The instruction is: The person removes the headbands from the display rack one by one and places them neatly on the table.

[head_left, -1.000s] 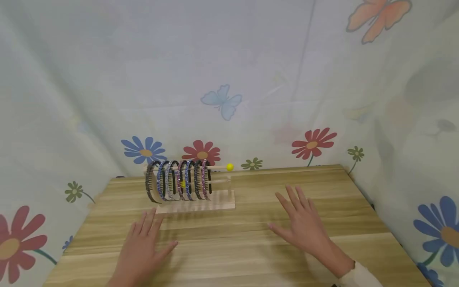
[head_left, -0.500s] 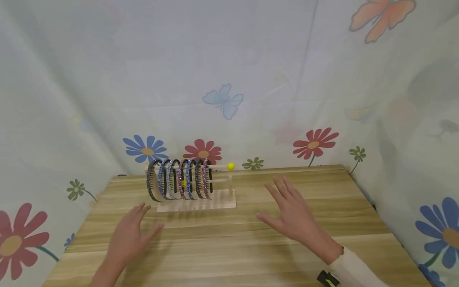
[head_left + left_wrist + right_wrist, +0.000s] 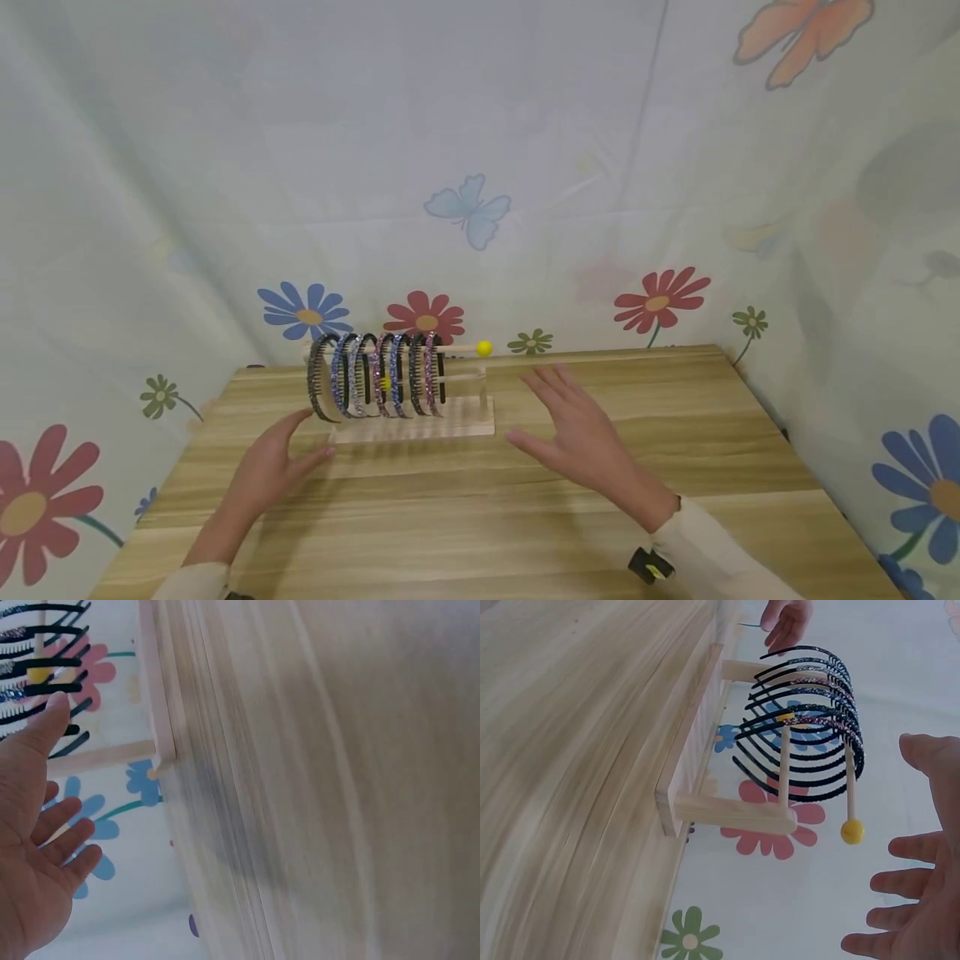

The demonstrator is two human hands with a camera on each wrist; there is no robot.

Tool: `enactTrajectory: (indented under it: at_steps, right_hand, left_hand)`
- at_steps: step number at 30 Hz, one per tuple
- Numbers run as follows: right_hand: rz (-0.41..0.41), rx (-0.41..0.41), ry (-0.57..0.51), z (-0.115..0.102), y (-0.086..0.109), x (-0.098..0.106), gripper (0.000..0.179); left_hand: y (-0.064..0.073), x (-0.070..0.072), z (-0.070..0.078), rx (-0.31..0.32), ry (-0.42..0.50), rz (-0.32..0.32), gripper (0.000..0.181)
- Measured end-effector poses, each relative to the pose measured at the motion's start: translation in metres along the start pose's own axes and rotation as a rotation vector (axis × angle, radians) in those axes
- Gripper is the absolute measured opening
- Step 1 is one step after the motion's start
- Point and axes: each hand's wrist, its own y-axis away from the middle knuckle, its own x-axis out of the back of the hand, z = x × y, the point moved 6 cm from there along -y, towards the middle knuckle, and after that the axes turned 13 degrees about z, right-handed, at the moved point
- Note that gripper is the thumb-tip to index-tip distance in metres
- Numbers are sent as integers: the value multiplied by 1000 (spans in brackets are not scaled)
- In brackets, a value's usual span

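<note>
Several glittery headbands [image 3: 378, 375] with comb teeth hang in a row on a wooden stand [image 3: 450, 427] at the back left of the table. Their colours run through black, blue, silver and pink. A yellow ball [image 3: 484, 348] caps the stand's upper rod on the right. My left hand [image 3: 262, 471], fingers spread, is close beside the left end of the stand's base. My right hand [image 3: 581, 433] is held to the right of the stand, fingers extended and thumb apart. Neither hand holds anything. In the right wrist view, the stand's lower rod [image 3: 784, 769] runs to an upright post.
The wood-grain table [image 3: 465, 533] stretches in front of the stand. A cloth backdrop [image 3: 525, 125] printed with flowers and butterflies rises behind it and along both sides. A black wrist device [image 3: 649, 566] sits at the right sleeve.
My left hand has turned and come in toward the stand's left end. The right hand has shifted left, nearer the stand. The headbands and stand stay put.
</note>
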Motion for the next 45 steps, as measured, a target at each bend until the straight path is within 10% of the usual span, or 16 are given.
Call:
enactTrajectory:
  at_steps: [22,45]
  right_hand:
    - [46,-108,-360,-22,-30,-38,51]
    - [-28,-271,-604,-42,-50,-87,50]
  left_hand:
    - [-29,-32,-44,-15,62,-88,66]
    - [-38,-50,-42,-41,110,-87,42]
